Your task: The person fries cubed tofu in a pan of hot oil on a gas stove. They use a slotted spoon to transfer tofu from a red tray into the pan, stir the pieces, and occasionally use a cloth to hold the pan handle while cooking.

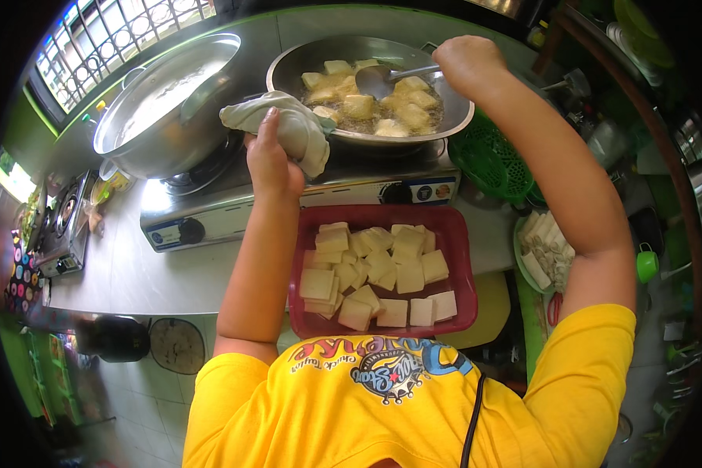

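Observation:
My right hand is closed around the handle of a metal ladle, whose bowl sits among frying tofu pieces in bubbling oil. They fry in a wide metal wok on the right burner of a gas stove. At the wok's near left rim, my left hand grips a folded pale cloth; the cloth hides the rim or handle beneath it. Close to my body, a red plastic tub holds several cut slabs of pale tofu.
A large steaming pot occupies the left burner. Right of the wok lies a green plastic basket, with a plate of pale rolls nearer me. Another stove stands far left, beneath the barred window's side.

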Demonstrator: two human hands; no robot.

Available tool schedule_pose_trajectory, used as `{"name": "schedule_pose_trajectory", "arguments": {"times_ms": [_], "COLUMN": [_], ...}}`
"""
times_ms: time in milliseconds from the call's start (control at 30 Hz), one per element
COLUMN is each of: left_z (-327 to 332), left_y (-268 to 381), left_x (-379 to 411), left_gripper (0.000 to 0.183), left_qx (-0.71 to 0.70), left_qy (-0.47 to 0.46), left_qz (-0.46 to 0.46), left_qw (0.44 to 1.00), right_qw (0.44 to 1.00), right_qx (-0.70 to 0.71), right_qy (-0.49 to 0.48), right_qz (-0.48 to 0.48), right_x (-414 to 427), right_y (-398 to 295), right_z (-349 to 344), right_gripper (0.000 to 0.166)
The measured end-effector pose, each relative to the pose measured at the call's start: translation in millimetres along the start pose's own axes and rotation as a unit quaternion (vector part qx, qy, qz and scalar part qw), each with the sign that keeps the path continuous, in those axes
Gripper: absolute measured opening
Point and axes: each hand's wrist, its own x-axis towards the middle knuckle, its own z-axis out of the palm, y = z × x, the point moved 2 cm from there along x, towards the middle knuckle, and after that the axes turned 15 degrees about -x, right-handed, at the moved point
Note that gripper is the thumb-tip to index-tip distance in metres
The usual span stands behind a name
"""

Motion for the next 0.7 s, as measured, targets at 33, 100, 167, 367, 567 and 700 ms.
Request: {"name": "schedule_pose_trajectory", "arguments": {"times_ms": [33, 100, 167, 367, 567, 700], "left_z": [1, 2, -1, -3, -1, -1], "left_y": [0, 2, 3, 5, 11, 10], "left_x": [-1, -3, -2, -1, -11, -10], "left_gripper": [0.037, 0.037, 0.036, 0.035, 0.035, 0.035], "left_qx": [-0.003, -0.008, -0.016, -0.019, -0.013, -0.009], "left_qy": [0.007, 0.022, 0.017, 0.004, -0.006, -0.007], "left_qz": [0.002, 0.006, 0.004, -0.015, -0.034, -0.033], "left_qw": [1.000, 1.000, 1.000, 1.000, 0.999, 0.999], "right_qw": [1.000, 0.999, 0.999, 0.999, 0.994, 0.994], "right_qx": [-0.008, -0.024, 0.011, 0.042, 0.077, 0.059], "right_qy": [-0.003, -0.007, -0.006, -0.001, -0.068, -0.068], "right_qz": [-0.011, -0.033, -0.032, 0.002, -0.027, -0.054], "right_x": [-2, -11, -22, -31, -36, -34], "right_y": [1, 6, 10, 31, 19, 1], "right_z": [-6, -25, -39, -44, -38, -31], "right_gripper": [0.016, 0.016, 0.014, 0.015, 0.015, 0.015]}}
